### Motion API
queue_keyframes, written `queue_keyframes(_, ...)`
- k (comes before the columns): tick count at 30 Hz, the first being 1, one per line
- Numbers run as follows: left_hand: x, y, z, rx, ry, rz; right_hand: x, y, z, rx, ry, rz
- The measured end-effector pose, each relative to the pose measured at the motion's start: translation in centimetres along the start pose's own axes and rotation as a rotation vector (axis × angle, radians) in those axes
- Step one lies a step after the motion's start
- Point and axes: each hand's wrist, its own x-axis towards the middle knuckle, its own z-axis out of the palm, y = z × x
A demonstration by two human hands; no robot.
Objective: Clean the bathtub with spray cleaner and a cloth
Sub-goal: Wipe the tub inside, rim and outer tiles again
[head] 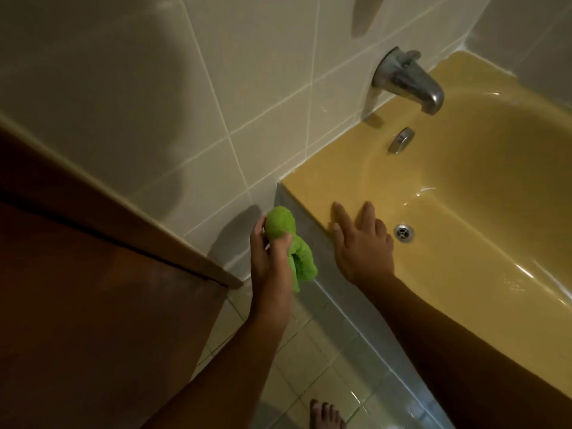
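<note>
The yellow bathtub (312, 181) fills the right half of the head view, its inner walls shiny and wet-looking. My left hand (269, 252) grips a bunched green cloth (297, 258) beside the tub's outer corner, off the tub. My right hand (362, 243) lies with straight, spread fingers on the tub's near rim, by the corner. A round metal drain (403, 233) sits in the tub floor just right of that hand. No spray bottle is in view.
A chrome spout (408, 78) juts from the tiled wall above the tub end, with a chrome overflow knob (401, 140) below it. A brown wooden door (77, 289) stands at left. My bare foot (326, 414) is on the tiled floor.
</note>
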Motion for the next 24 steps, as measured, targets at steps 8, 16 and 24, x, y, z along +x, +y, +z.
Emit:
queue_keyframes(8, 7.3, -6.3, 4.6, -0.057, 0.004, 0.243, 0.9, 0.3, 1.9, -0.226, 0.098, -0.024)
queue_keyframes(16, 10.5, -3.7, 6.6, 0.325, 0.037, 0.965, 2.2, 0.9, 2.6, -0.179, 0.165, -0.045)
queue_keyframes(24, 13.6, 0.1, 10.0, 1.104, -0.429, 0.943, 2.3, 1.9, 3.0, -0.127, 0.220, -0.085)
